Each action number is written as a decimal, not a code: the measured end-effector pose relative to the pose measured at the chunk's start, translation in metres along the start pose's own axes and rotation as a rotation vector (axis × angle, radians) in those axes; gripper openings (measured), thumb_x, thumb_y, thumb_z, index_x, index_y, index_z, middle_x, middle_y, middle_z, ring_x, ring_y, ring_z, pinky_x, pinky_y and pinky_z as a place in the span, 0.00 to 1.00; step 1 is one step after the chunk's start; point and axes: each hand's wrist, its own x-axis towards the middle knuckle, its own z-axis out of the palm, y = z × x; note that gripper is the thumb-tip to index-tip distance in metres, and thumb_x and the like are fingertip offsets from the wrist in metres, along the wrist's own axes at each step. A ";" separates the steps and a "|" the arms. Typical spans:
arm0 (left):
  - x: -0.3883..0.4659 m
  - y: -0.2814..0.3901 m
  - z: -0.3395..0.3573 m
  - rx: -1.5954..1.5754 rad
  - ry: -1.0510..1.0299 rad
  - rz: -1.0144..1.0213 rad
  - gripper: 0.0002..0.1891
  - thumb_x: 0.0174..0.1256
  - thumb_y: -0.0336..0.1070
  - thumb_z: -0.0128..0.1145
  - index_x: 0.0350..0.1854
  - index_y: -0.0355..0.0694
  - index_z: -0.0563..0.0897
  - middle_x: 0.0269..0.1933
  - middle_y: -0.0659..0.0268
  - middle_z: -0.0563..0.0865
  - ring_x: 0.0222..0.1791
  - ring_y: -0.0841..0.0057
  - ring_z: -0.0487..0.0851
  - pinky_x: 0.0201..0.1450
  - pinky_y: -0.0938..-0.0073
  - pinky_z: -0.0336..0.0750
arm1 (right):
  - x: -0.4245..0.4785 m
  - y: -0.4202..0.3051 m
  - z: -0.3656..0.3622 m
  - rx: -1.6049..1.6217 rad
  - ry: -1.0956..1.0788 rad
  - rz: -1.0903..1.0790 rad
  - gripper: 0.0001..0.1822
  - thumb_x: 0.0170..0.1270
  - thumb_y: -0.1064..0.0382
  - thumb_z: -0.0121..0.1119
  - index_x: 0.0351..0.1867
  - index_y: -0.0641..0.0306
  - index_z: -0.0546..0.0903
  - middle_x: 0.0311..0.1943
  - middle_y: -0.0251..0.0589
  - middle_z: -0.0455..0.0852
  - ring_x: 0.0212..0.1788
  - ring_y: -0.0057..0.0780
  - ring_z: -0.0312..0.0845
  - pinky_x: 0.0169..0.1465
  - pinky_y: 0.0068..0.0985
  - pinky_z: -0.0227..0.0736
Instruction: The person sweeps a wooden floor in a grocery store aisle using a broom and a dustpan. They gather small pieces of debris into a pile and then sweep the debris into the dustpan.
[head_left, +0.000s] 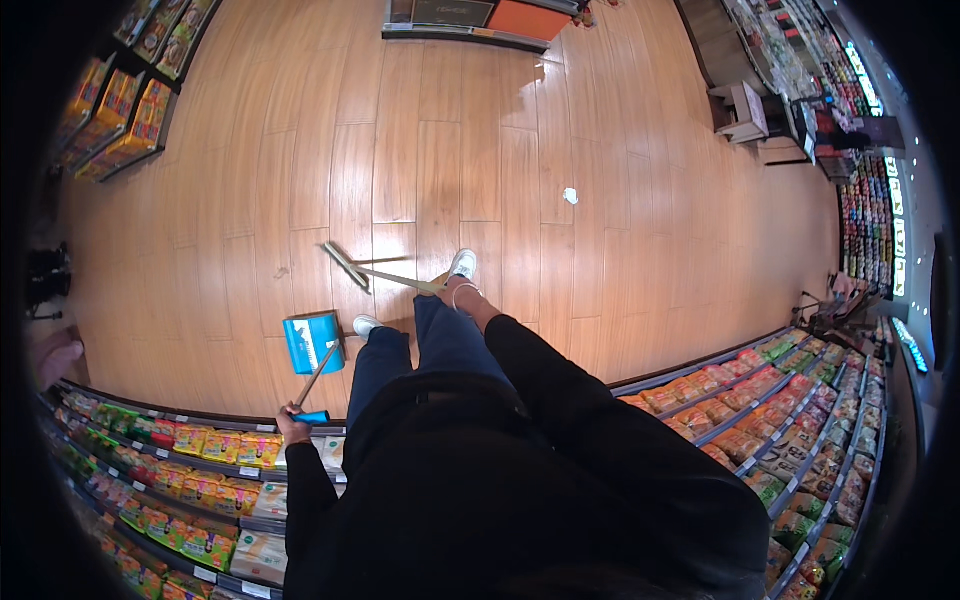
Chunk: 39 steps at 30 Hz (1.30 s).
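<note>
My left hand (293, 424) grips the handle of a blue long-handled dustpan (309, 343), close to the handle's blue end. The pan rests on the wood-look floor, left of my left shoe. In my right hand (457, 291) is the pale handle of a broom (347, 267). Its narrow head touches or nearly touches the floor ahead of the dustpan, pointing away at an angle. A small crumpled white scrap (571, 196) lies on the floor, ahead and to the right of my right shoe (463, 262). The fingers of my right hand are partly hidden.
Shelves of packaged snacks (217, 446) run close behind me on the left, and more shelves (750, 405) on the right. A low display stand (465, 34) is straight ahead. Another rack (124, 112) stands at the far left, and a counter (742, 112) at the far right.
</note>
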 end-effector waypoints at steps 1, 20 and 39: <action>-0.010 -0.006 0.004 0.024 0.022 0.000 0.06 0.49 0.25 0.39 0.17 0.38 0.66 0.12 0.72 0.64 0.10 0.85 0.63 0.13 0.90 0.60 | 0.004 0.013 -0.010 -0.043 -0.016 -0.036 0.24 0.47 0.48 0.50 0.34 0.72 0.74 0.35 0.55 0.74 0.40 0.43 0.71 0.42 0.29 0.66; -0.087 -0.166 0.274 0.717 -0.218 0.240 0.08 0.47 0.23 0.42 0.32 0.36 0.68 0.19 0.72 0.65 0.14 0.89 0.63 0.15 0.92 0.58 | 0.018 0.388 -0.136 0.373 0.163 0.426 0.25 0.44 0.51 0.54 0.36 0.73 0.72 0.35 0.55 0.75 0.40 0.41 0.72 0.39 0.29 0.67; -0.040 -0.306 0.532 1.135 -0.344 0.179 0.13 0.45 0.23 0.42 0.36 0.34 0.69 0.17 0.72 0.66 0.12 0.88 0.62 0.12 0.92 0.58 | -0.144 0.429 -0.009 0.706 0.549 0.762 0.22 0.48 0.46 0.50 0.24 0.68 0.72 0.22 0.56 0.74 0.30 0.49 0.70 0.33 0.35 0.65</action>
